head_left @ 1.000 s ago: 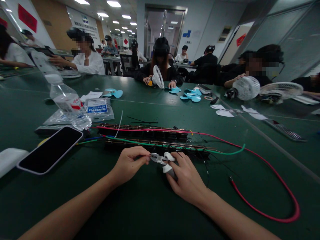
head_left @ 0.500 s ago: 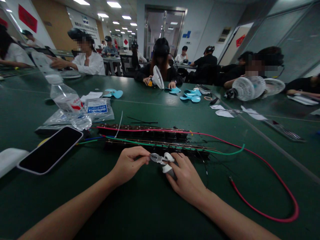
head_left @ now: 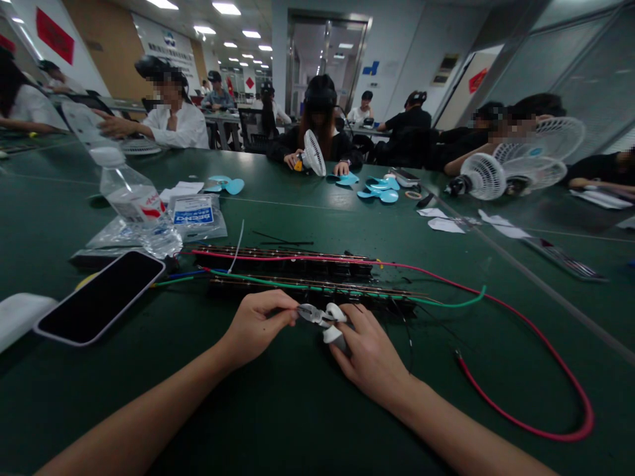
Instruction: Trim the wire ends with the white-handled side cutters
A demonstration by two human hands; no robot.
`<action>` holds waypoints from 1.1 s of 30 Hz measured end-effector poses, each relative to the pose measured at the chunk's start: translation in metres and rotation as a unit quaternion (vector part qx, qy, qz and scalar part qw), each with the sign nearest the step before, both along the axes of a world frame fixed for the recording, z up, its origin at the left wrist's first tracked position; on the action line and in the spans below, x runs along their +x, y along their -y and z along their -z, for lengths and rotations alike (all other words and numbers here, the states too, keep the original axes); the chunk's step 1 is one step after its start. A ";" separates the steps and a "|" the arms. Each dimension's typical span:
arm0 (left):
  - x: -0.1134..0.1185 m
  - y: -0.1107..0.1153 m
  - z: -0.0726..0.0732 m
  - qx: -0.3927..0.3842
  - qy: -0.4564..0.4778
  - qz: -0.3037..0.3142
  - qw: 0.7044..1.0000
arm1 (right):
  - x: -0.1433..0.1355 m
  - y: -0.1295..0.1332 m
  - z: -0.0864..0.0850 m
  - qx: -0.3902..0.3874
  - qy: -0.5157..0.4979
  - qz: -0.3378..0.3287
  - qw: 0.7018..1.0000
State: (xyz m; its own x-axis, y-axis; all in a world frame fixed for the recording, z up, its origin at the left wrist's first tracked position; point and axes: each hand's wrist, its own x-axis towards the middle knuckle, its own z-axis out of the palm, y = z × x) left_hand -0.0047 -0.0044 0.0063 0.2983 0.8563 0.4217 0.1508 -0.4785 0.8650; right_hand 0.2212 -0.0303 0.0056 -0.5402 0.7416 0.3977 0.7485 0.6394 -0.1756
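Note:
Grey-and-white handled pliers (head_left: 333, 324) are in my right hand (head_left: 370, 350), its fingers wrapped round the handles. Their metal jaws point left, toward my left hand (head_left: 258, 327). Thumb and forefinger of that hand are pinched together at the jaw tips; what they hold is too small to make out. Just beyond both hands lie two long black strips of joined blocks with metal rails, the near strip (head_left: 317, 291) and the far strip (head_left: 282, 256). A green wire (head_left: 466, 303) runs along the near one, a red wire (head_left: 540, 337) along the far one and round to the right.
At left are a phone (head_left: 102, 301), a white object (head_left: 22, 317), a plastic bottle (head_left: 131, 198) and a labelled plastic bag (head_left: 196, 215). A white cable tie (head_left: 237, 244) sticks up from the strips. Across the table are blue fan blades (head_left: 380, 190) and co-workers with white fans (head_left: 313, 153).
My hands and the pliers stay almost where they were. At the far right, a co-worker's round white fan guard has moved up and to the right.

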 end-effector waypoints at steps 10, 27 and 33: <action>0.000 -0.001 0.003 -0.002 -0.004 0.006 1.000 | 0.002 0.001 0.003 -0.008 0.004 0.010 1.000; 0.000 -0.001 0.002 -0.016 -0.013 -0.010 1.000 | 0.001 0.002 -0.001 0.002 0.020 0.022 1.000; 0.000 -0.001 0.004 -0.019 -0.017 -0.011 1.000 | 0.001 0.002 -0.002 0.011 0.025 0.021 0.999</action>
State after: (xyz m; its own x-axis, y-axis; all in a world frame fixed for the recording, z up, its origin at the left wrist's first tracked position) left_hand -0.0046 -0.0032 0.0027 0.2919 0.8783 0.3787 0.1910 -0.4415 0.8767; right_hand 0.2222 -0.0327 0.0077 -0.5278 0.7561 0.3870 0.7828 0.6098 -0.1239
